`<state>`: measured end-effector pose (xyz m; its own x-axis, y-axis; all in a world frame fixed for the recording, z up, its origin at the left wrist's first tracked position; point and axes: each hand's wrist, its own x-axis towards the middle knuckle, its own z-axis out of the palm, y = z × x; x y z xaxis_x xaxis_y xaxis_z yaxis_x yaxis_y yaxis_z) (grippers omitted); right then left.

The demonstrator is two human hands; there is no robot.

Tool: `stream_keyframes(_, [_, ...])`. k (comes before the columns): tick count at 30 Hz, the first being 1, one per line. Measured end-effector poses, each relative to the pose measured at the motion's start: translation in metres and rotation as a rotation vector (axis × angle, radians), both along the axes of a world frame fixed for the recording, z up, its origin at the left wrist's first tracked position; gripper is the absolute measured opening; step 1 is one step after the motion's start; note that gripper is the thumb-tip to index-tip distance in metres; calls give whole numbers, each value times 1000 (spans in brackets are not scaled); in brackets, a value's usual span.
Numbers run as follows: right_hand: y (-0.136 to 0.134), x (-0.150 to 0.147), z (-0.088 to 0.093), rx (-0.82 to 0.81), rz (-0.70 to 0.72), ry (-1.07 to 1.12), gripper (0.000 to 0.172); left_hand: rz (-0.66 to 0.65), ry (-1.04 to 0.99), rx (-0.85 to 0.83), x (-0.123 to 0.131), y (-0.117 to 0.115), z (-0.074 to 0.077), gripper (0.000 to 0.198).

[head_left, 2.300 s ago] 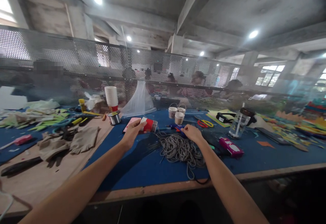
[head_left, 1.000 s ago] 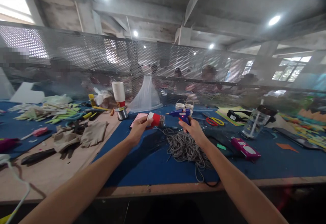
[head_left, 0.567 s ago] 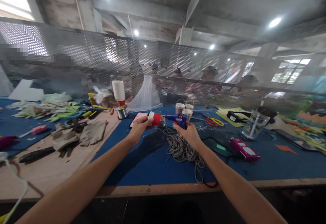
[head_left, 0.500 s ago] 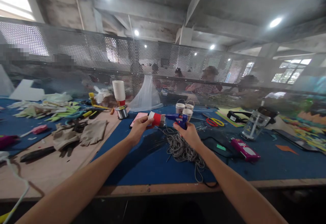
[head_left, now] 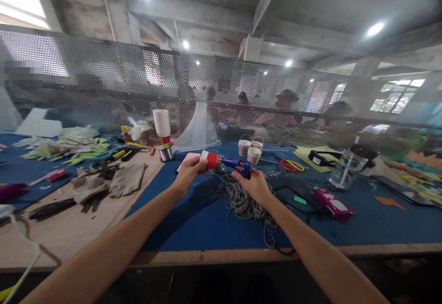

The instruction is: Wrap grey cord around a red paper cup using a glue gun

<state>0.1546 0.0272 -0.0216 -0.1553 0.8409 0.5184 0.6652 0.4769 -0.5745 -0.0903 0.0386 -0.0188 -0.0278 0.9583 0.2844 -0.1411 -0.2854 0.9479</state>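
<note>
My left hand is closed around a red and white paper cup, tipped on its side with one end toward the right. In my right hand is a blue glue gun; its nozzle points left and meets or nearly meets the cup's right end. Whether the tip touches the cup I cannot tell. Below the glue gun lies a tangled heap of grey cord. Behind it stand several small white cups with wire handles. A phone lies partly behind my left hand.
A stack of paper cups stands behind a spool of wire. Gloves lie to the left. Scissors, a magenta box and a clear jug are on the right. A mesh screen runs along the back.
My right hand and the glue gun have shifted slightly down and left, bringing the nozzle lower at the cup's right end. The left hand keeps its hold, nearly still.
</note>
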Motion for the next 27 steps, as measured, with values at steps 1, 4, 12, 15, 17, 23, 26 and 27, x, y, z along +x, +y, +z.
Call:
stream_keyframes(1, [0,0,0,4,-8,-6,45,2,4,2,0,0,0,43])
stream_keyframes(4, [1,1,0,20,-32,-27,45,4,13,8,0,1,-1,42])
stream_keyframes(12, [3,3,-3,33,-57,-82,47,-2,24,14,1,-1,2,38])
stream_keyframes(15, [2,3,-2,35,-65,-88,46,9,33,13,2,-1,2,39])
stream_keyframes(17, [2,3,0,31,-72,-95,45,6,39,16,2,-1,2,41])
stream_keyframes(23, [2,2,0,14,-79,-102,45,0,39,23,1,0,2,40])
stream_keyframes(26, [3,2,-1,3,-91,-116,45,-8,36,24,1,-1,2,37])
stream_keyframes(27, [3,3,-1,-1,-91,-119,46,-11,35,25,1,-2,2,37])
